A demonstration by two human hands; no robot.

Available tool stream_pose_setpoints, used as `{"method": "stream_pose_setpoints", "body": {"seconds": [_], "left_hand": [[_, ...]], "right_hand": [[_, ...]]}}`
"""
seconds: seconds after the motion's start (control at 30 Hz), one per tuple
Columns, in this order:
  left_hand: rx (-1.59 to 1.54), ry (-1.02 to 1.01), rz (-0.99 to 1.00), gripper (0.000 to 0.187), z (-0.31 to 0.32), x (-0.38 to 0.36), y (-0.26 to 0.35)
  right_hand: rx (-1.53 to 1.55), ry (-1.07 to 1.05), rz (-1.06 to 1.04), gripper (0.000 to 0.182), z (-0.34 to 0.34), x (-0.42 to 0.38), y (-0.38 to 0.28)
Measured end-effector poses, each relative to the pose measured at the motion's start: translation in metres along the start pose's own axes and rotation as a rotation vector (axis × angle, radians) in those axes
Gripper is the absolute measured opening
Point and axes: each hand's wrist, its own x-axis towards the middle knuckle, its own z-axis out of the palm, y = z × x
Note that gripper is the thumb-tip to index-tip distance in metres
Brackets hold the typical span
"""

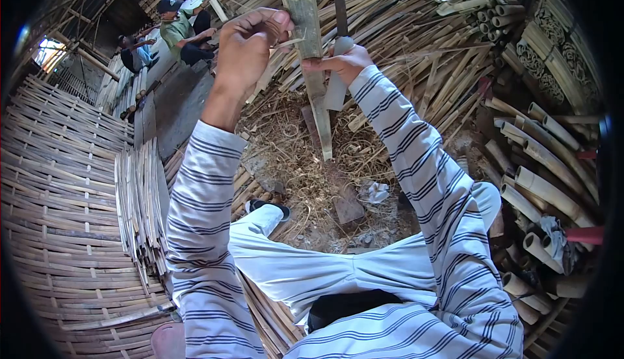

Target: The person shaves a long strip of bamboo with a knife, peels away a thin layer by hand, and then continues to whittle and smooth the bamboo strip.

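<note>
Striped sleeves (pixel 422 183) closest to cam, running up to tapered slat (pixel 301 14). Slat's btwn hands, narrow end down over shavings (pixel 292 141). R hand (pixel 341 64) wrapped round pale handle (pixel 335 92) of dark blade (pixel 338 1), just R of slat, thumb across it. L hand (pixel 250 40) at slat's L edge, fingers curled; can't tell if gripping.

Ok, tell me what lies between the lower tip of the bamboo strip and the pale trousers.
In the head view, a brown board and loose shavings lie between the bamboo strip and the pale trousers.
</note>
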Motion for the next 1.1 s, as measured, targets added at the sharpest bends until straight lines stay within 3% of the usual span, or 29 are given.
{"method": "stream_pose_setpoints", "body": {"seconds": [0.1, 0.33, 0.53, 0.73, 0.93, 1.1], "left_hand": [[-0.121, 0.064, 0.035, 0.018, 0.003, -0.001, -0.014], [-0.231, 0.039, 0.127, 0.019, 0.004, -0.005, -0.023], [-0.435, -0.039, 0.087, 0.016, 0.001, -0.004, -0.038], [-0.615, 0.039, 0.069, 0.014, 0.011, -0.011, -0.041], [-0.494, 0.206, 0.172, 0.018, 0.021, -0.022, -0.046], [-0.123, 0.292, 0.102, 0.021, 0.013, -0.049, -0.059]], "right_hand": [[0.011, -0.039, 0.024, 0.047, 0.001, -0.001, -0.005], [0.053, -0.074, -0.004, 0.042, 0.002, 0.0, -0.006], [0.023, -0.043, 0.014, 0.039, 0.004, -0.005, -0.013], [-0.003, -0.038, 0.038, 0.043, 0.004, -0.001, -0.009], [-0.012, 0.014, 0.015, 0.046, 0.008, 0.001, -0.007], [0.014, 0.004, 0.001, 0.045, 0.005, 0.004, -0.005]]}}
